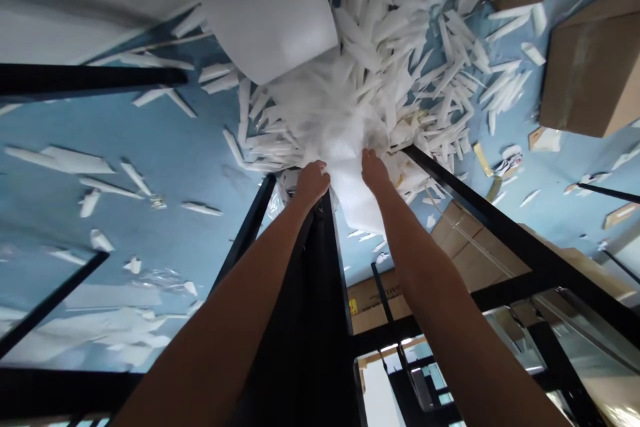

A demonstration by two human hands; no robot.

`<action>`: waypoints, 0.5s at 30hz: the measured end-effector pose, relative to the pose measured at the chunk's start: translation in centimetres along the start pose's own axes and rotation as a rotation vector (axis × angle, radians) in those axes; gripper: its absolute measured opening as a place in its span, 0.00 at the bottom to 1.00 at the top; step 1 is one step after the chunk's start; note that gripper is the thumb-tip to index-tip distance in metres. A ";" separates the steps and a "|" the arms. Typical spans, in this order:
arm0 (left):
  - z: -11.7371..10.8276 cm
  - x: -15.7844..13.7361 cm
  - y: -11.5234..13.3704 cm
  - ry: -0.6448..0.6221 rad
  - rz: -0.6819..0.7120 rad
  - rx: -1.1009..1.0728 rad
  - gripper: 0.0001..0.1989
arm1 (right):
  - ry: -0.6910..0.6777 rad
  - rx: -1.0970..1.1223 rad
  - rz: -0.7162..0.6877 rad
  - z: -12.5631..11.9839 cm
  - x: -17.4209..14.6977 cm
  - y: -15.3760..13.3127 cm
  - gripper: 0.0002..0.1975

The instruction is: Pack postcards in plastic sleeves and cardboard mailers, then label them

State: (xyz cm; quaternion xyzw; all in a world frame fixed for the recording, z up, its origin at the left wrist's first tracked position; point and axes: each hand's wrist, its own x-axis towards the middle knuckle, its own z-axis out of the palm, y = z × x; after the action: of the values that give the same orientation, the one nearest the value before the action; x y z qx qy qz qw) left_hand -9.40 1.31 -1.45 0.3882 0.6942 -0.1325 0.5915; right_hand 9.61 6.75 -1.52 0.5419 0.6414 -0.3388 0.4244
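Both my arms reach forward over a heap of white foam strips (370, 27). Between my hands hangs a thin, translucent white packing foam sheet (350, 197), whose upper part blurs into the heap. My left hand (313, 181) is closed at the sheet's left edge, near the top of a black metal post. On the right edge, the curled fingers of my right hand (374, 170) grip the sheet; their tips are partly hidden. Beyond my hands lies a large white foam roll (275, 13), tilted on the strips.
Black frame bars (465, 203) cross both sides close to my arms. Cardboard boxes (590, 67) stand at the right, and more cardboard lies below the bars. Loose foam pieces (75, 160) are scattered over the blue floor (165, 140).
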 end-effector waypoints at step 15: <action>-3.3 -15.9 6.1 0.073 0.147 0.067 0.40 | -0.152 -0.061 -0.124 -12.3 -14.9 -5.2 0.18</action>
State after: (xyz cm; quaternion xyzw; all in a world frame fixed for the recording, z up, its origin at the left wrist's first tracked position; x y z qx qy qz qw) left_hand -7.50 1.38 15.77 0.4623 0.6799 -0.0978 0.5607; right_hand 3.08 10.74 17.04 0.4608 0.6495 -0.3850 0.4664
